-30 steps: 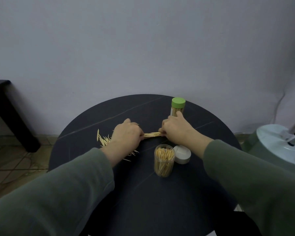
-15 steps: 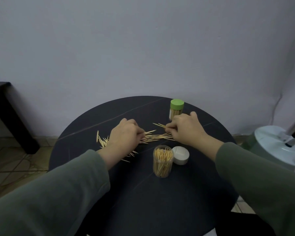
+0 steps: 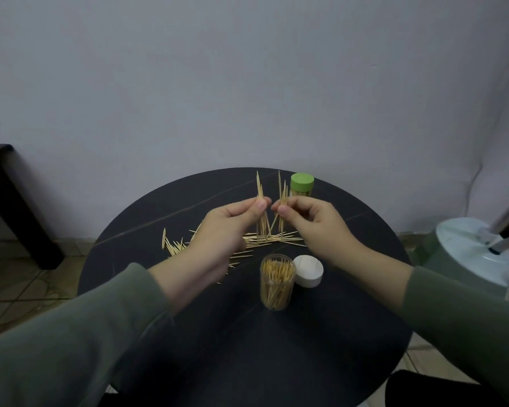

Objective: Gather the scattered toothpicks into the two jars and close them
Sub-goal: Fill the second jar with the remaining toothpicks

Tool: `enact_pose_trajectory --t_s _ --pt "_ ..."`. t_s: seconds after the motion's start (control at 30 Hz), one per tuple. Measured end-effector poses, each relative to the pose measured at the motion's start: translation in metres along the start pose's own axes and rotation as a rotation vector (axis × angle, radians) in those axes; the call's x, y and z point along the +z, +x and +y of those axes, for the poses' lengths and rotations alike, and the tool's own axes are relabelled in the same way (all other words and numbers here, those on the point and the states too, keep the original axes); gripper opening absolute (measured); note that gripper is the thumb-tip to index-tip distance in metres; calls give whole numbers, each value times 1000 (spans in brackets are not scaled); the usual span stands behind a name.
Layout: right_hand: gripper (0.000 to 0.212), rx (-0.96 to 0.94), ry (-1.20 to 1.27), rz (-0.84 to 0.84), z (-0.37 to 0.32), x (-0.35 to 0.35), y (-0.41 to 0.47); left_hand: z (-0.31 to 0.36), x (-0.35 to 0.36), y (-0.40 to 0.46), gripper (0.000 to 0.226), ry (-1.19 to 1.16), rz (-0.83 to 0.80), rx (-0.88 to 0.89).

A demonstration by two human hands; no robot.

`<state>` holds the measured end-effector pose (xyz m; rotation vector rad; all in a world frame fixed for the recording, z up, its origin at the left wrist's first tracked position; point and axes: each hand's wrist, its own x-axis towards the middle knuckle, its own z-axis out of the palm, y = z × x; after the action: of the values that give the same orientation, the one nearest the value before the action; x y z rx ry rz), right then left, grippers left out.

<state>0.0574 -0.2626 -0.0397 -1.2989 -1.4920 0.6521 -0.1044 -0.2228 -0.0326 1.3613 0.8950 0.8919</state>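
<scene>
My left hand (image 3: 227,227) pinches a small upright bunch of toothpicks (image 3: 259,195) above the round black table (image 3: 247,348). My right hand (image 3: 312,224) pinches a second upright bunch (image 3: 282,192) right beside it. Loose toothpicks (image 3: 265,240) lie scattered under both hands, with more at the left (image 3: 172,245). An open clear jar (image 3: 277,282) part full of toothpicks stands near the table's middle, its white lid (image 3: 308,271) lying beside it on the right. A jar with a green lid (image 3: 301,185) stands closed at the far edge.
A grey wall rises behind the table. A dark table leg (image 3: 15,207) stands at the left on the tiled floor. A pale green and white appliance (image 3: 476,254) sits at the right, close to the table's edge.
Both hands have risen from the tabletop, each lifting a small bunch of toothpicks and turning it upright. The rest of the pile stays on the table.
</scene>
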Motion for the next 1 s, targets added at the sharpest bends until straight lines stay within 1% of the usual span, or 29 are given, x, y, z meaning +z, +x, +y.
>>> enact_pose_trajectory --t_s 0.1,0.2,0.27,0.47,0.53,0.63,0.73,0.83,0.93,1.0 --pt "18 15 62 -31 -2 5 -11 -4 0 -5 24 -69 -48 -62" --pt "16 53 90 -20 -1 9 -20 -10 2 -11 24 -119 -59 -105" --pt "14 78 102 0 -1 11 -26 -17 2 -13 23 -127 -54 -111" --pt "17 69 41 75 -1 7 -37 -29 1 -20 22 -78 -68 -126" --pt "17 69 22 66 -2 3 -36 -30 2 -21 23 -84 -87 -113" --pt "18 67 -12 2 -5 0 -38 -32 2 -21 23 -80 -108 -99" --pt "16 112 -9 -31 -3 3 -40 -36 1 -21 21 -71 -103 -102" --pt "17 166 57 -25 2 8 -43 -40 1 -21 23 -90 -120 -68" --pt "18 191 45 -4 9 13 -45 -45 0 -21 22 -117 -109 12" --pt "17 221 74 -4 11 16 -48 -47 -2 -21 23 -104 -110 30"
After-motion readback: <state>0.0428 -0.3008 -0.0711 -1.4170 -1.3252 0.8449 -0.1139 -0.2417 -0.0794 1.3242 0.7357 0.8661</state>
